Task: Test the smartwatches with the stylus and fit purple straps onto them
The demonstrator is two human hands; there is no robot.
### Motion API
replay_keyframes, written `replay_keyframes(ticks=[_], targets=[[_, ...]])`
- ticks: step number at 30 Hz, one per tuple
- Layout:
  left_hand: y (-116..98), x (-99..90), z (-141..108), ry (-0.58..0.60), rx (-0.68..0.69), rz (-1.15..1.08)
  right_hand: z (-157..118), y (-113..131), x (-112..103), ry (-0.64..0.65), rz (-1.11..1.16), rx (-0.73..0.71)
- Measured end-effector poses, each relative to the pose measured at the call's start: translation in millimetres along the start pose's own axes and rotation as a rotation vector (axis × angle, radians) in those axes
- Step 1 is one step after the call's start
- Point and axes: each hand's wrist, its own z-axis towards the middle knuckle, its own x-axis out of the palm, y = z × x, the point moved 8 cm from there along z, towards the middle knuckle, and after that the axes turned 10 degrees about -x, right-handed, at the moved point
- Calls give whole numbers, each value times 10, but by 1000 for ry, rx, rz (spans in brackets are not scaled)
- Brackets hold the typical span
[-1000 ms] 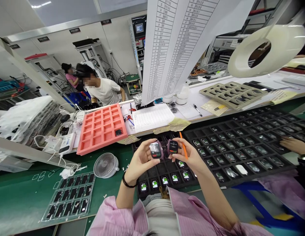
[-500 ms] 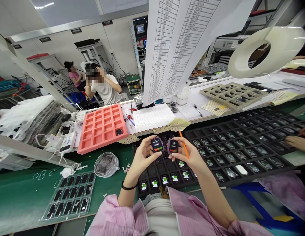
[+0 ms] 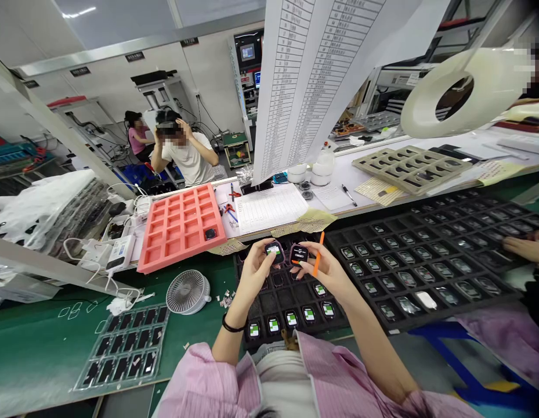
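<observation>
My left hand [image 3: 254, 274] is shut on a smartwatch in a purple case [image 3: 274, 252], its lit screen facing me. My right hand [image 3: 325, 273] grips a second purple-cased smartwatch [image 3: 299, 253] with its fingertips and also holds an orange stick [image 3: 317, 254] upright. The two watches are close together but apart. Both hands are above a black compartment tray [image 3: 290, 302] with several lit watches in its nearer cells. The tray's cells directly under my hands are partly hidden.
A larger black tray [image 3: 426, 255] of watches lies to the right, with a co-worker's hand [image 3: 524, 248] over it. A pink foam tray [image 3: 180, 226], a small white fan [image 3: 188, 291] and papers [image 3: 269, 208] are nearby. A tape roll [image 3: 460, 87] hangs above.
Both hands have moved farther from me, bringing the watches closer together. The left watch has tilted, and the orange stick now stands more upright. A co-worker in the background has raised both hands to their head.
</observation>
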Motion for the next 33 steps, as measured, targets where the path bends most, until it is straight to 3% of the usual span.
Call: replay_keyframes(ticks=[23,28,33], targets=[[31,8,7,-25,-16,58,2,60,-96,-196,-39,96],[37,66,-1,56,-3,65,4,4,-89,-107,-50,110],[38,60,0,43,3,55,13,-14,-96,-70,-67,76]])
